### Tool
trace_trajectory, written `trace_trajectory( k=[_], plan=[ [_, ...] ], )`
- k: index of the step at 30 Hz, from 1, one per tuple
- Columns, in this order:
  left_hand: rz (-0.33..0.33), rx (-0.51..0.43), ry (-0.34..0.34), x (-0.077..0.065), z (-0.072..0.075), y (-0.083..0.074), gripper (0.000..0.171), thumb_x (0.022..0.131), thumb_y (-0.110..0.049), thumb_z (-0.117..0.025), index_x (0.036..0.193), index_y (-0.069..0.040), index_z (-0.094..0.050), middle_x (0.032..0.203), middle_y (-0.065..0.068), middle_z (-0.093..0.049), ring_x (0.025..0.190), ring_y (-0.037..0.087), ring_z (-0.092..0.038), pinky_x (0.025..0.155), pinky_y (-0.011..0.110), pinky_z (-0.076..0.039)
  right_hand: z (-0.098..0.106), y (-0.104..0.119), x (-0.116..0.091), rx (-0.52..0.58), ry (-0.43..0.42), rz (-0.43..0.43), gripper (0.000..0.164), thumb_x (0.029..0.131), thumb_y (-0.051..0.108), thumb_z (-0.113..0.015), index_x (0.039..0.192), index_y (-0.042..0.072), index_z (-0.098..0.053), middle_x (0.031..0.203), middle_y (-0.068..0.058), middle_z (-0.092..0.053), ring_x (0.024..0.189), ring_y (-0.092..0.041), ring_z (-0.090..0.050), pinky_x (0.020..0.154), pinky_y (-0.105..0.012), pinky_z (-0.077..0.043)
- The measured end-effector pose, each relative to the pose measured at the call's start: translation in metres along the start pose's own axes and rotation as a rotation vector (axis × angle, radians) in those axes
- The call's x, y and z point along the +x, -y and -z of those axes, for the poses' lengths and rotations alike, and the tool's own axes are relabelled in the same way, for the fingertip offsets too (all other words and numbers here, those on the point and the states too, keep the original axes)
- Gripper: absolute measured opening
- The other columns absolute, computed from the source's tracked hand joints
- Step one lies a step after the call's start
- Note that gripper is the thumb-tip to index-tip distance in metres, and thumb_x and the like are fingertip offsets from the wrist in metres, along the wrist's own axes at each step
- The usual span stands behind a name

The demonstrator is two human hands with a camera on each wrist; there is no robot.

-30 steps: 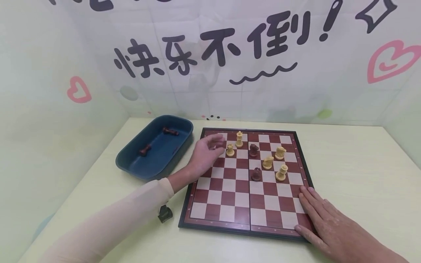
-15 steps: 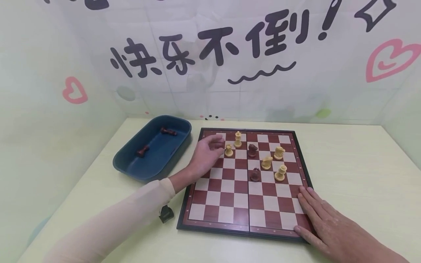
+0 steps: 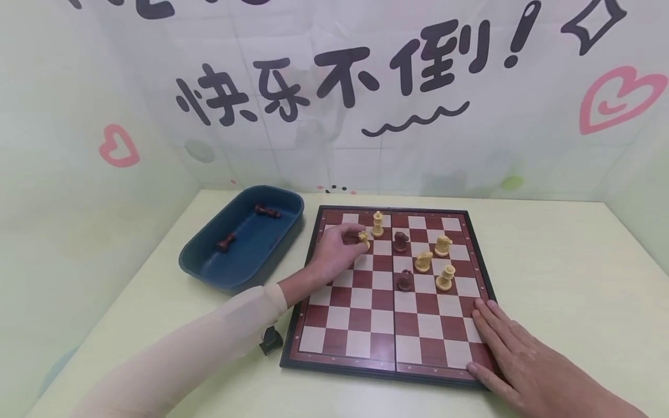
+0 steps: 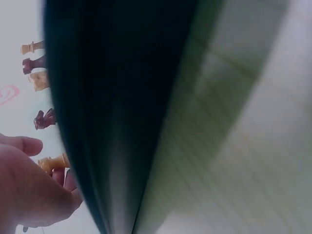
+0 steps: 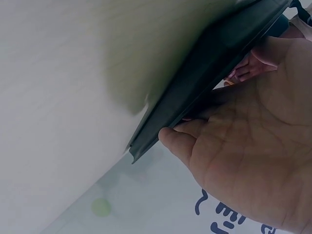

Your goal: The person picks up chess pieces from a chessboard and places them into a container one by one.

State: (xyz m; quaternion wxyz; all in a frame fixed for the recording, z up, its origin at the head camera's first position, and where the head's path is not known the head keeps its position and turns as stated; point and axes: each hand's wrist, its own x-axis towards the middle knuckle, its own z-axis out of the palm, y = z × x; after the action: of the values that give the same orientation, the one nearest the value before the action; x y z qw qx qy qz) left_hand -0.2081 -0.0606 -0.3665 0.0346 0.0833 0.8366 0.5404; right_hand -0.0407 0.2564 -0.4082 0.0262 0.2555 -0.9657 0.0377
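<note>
My left hand (image 3: 338, 249) reaches over the far left of the chessboard (image 3: 360, 342), fingers and thumb curved around a pale chess piece with a crown-like top (image 3: 364, 240). The piece stands upright. In the left wrist view a gap shows between the thumb and this piece (image 4: 53, 162), while fingers lie right at its other side. Behind it stands a pale king (image 3: 378, 224). Near the board's front right corner my right hand (image 3: 517, 354) lies flat, fingertips on the border; its palm (image 5: 243, 146) shows beside the board's dark edge.
More pieces stand on the board: a dark knight (image 3: 400, 241), two pale knights (image 3: 442, 246), a pale rook (image 3: 445, 278) and another dark piece (image 3: 405, 280). Left of the board sits a blue basin (image 3: 245, 249) with dark pieces lying in it. A printed cloth hangs behind.
My left hand has moved slightly right, and its fingers and thumb now come around the crown-topped piece. The right hand has stayed at the board's corner.
</note>
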Motion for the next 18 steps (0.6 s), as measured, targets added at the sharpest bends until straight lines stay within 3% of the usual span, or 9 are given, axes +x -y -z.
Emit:
trace_trajectory(
  k=[3, 12, 18],
  plan=[
    [-0.004, 0.003, 0.0, 0.002, -0.0035, -0.0014, 0.035, 0.092, -0.001, -0.07, 0.127, 0.0, -0.067, 0.116, 0.009, -0.068, 0.105, 0.021, -0.063, 0.091, 0.035, -0.053, 0.0006, -0.0007, -0.0011, 0.001, -0.01, -0.001, 0.084, 0.1, 0.056, -0.057, 0.154, -0.005, -0.036, 0.161, -0.02, -0.03, 0.151, -0.025, -0.016, 0.11, -0.01, 0.011],
    [0.027, 0.012, -0.007, 0.0064, -0.0063, 0.0004, 0.031, 0.094, -0.001, -0.069, 0.125, 0.0, -0.068, 0.114, 0.009, -0.067, 0.103, 0.02, -0.063, 0.09, 0.034, -0.054, -0.0033, -0.0018, -0.0018, -0.003, -0.064, 0.025, 0.084, 0.099, 0.054, -0.059, 0.155, -0.004, -0.034, 0.16, -0.021, -0.031, 0.152, -0.011, 0.003, 0.111, -0.011, 0.009],
    [0.023, 0.028, -0.026, 0.0045, -0.0065, 0.0017, 0.028, 0.095, -0.003, -0.07, 0.122, -0.002, -0.07, 0.112, 0.007, -0.068, 0.101, 0.018, -0.064, 0.088, 0.033, -0.054, -0.0015, -0.0009, -0.001, 0.022, -0.013, -0.013, 0.085, 0.099, 0.056, -0.058, 0.155, -0.003, -0.034, 0.161, -0.02, -0.029, 0.151, -0.026, -0.016, 0.108, -0.008, 0.011]
  ],
)
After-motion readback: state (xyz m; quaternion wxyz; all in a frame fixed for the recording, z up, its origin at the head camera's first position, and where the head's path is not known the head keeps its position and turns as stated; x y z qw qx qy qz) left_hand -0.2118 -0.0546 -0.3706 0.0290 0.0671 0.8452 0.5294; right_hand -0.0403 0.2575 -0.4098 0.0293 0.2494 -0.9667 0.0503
